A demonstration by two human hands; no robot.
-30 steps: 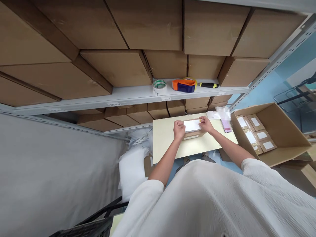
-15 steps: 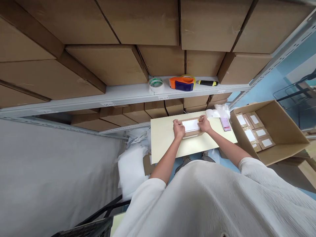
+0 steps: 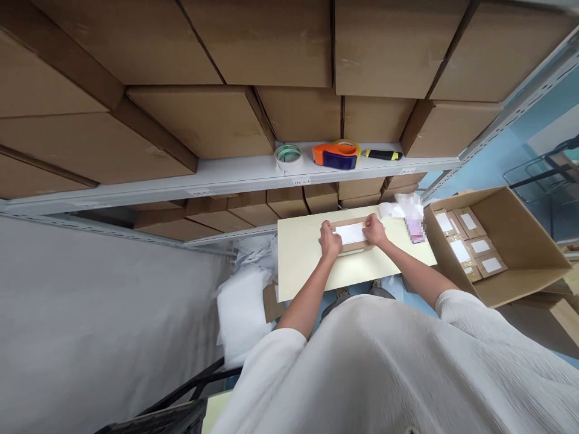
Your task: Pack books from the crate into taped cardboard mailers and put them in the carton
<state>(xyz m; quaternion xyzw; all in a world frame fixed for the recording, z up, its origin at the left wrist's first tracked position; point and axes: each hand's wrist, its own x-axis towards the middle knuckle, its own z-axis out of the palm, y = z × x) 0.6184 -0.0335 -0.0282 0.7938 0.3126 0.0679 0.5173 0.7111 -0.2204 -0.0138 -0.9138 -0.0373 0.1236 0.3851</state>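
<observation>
Bending their fingers around the two ends of a small brown box (image 3: 355,248), the left hand (image 3: 330,240) and right hand (image 3: 374,230) touch a white label (image 3: 350,234) on its upper face. The left thumb lies by the label's left end and the right fingertips sit at its right end; whether they pinch the label or press on it, I cannot tell. The box is on the table (image 3: 303,259), about midway along it. At the table's far right corner lie crumpled white wrapping (image 3: 400,208) and a blurred pink item (image 3: 415,229). Right of the table, a large open carton (image 3: 529,241) holds labelled boxes (image 3: 480,246). Beyond and above the table, a shelf (image 3: 244,172) carries a tape roll (image 3: 289,165), an orange-and-blue tape dispenser (image 3: 335,159) and a black-and-yellow cutter (image 3: 384,155).
</observation>
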